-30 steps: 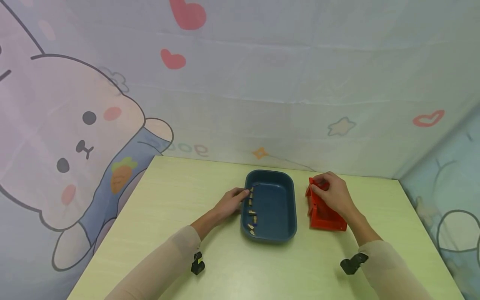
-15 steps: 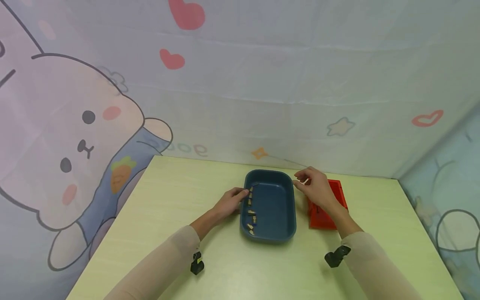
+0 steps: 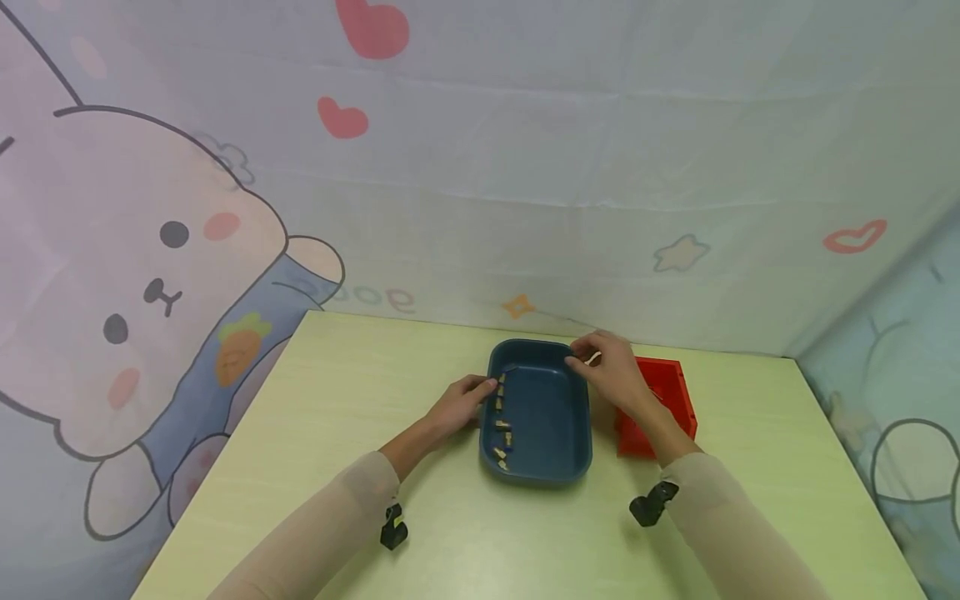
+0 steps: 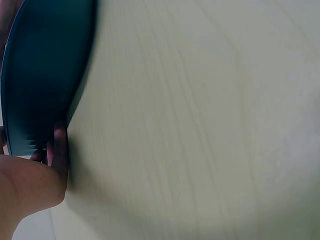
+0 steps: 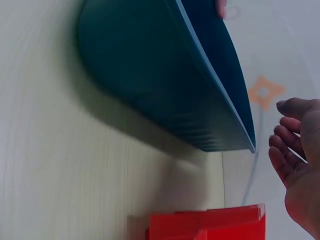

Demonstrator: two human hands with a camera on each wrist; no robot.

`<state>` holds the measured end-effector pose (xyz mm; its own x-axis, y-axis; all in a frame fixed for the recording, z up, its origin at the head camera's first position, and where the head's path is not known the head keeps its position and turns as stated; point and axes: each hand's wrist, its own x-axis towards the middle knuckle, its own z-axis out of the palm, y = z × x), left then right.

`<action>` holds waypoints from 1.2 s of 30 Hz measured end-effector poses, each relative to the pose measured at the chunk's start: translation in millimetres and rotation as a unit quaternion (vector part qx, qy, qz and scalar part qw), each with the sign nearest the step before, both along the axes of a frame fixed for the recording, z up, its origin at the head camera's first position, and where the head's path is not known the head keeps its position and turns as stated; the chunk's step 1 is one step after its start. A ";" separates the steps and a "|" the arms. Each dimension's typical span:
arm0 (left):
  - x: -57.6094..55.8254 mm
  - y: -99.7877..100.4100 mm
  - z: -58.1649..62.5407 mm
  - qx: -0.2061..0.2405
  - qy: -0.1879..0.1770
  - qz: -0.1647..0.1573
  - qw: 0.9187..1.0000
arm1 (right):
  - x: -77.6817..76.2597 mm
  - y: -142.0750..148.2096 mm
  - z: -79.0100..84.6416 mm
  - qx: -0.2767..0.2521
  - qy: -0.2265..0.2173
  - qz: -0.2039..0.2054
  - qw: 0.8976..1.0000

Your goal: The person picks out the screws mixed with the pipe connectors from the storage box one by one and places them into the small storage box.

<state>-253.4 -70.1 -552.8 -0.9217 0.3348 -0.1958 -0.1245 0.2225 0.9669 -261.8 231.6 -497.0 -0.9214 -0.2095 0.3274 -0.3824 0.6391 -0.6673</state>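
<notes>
A dark blue rectangular tray (image 3: 543,417) stands on the table, its outer wall also filling much of the right wrist view. Small brass-coloured pieces (image 3: 502,426), too small to name, lie in a loose line along its left inner side. My left hand (image 3: 456,407) holds the tray's left rim, the thumb over the edge and fingers against the outer wall (image 4: 47,75). Above the tray's back right corner hovers my right hand (image 3: 611,367). Its fingers (image 5: 285,137) are loosely bent and apart from the thumb, and no object shows between them.
A red open bin (image 3: 671,387) stands close to the right of the tray, partly hidden by my right forearm; its contents are hard to make out. A printed cloth (image 3: 480,208) hangs behind the table's back edge (image 3: 420,321).
My right hand has moved left from the red bin to above the tray's back right corner. The red bin, tilted earlier under that hand, now sits flat. My left hand has stayed put.
</notes>
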 end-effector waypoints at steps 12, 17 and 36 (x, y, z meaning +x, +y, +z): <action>-1.0 -0.8 -0.7 0.000 0.001 0.003 1.000 | -9.9 -27.9 0.2 -0.005 0.007 0.020 1.000; 0.8 -0.7 -0.1 0.000 -0.004 0.002 1.000 | -10.3 -36.9 -0.9 0.000 0.014 0.035 0.999; 2.8 -1.7 3.5 0.005 0.004 -0.009 1.000 | -15.4 -52.4 -16.2 0.005 -0.013 0.031 0.999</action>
